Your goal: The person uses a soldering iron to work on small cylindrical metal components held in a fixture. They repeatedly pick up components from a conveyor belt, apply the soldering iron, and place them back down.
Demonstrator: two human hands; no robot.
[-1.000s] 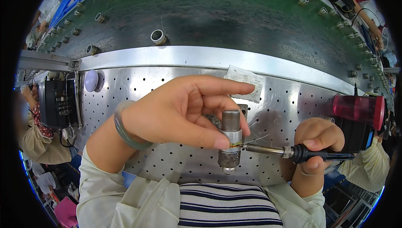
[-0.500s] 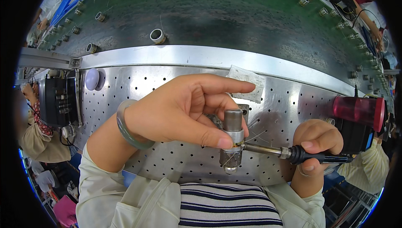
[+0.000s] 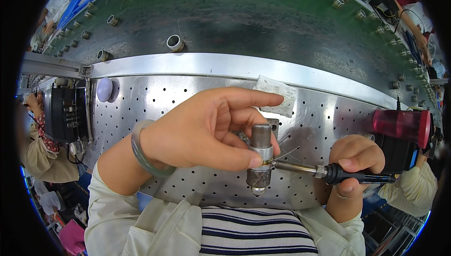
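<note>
While the striped shirt fills the near edge, the left hand [image 3: 206,129] stays pinched on a small upright metal cylinder [image 3: 260,159], thumb and fingertips closed around its middle, just above the perforated steel plate [image 3: 155,101]. The right hand [image 3: 354,164] is clamped on a soldering iron [image 3: 329,173], whose tip touches the cylinder's right side beside the thumb. Against the earlier views almost nothing has shifted: iron and cylinder keep the same contact, so the joint appears to be mid-heating. A red canister [image 3: 401,126] stands right of the iron. Farther off lie a white wipe [image 3: 277,94], then the green conveyor [image 3: 244,21] with metal rings [image 3: 174,42].
</note>
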